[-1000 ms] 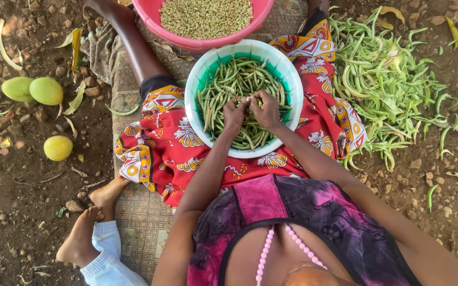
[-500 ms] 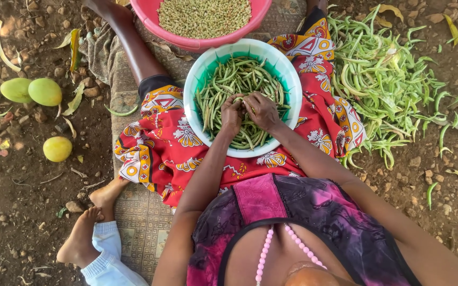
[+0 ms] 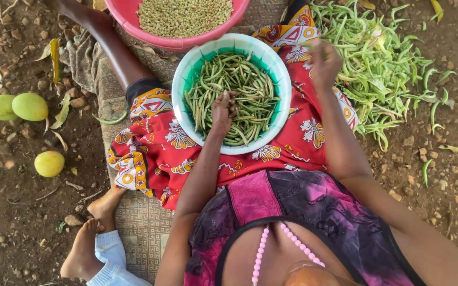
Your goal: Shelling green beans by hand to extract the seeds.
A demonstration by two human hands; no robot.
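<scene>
Green bean pods (image 3: 242,85) heaped in teal basin (image 3: 282,79), left hand (image 3: 222,110) closed among them, right hand (image 3: 323,62) blurred over emptied pods (image 3: 382,69), grip unclear

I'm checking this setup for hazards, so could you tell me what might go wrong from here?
The green bowl of pods rests on the lap, steadied only by the left hand, so it might tip. The right hand swings towards the pod pile near the pink basin and could knock it.
</scene>
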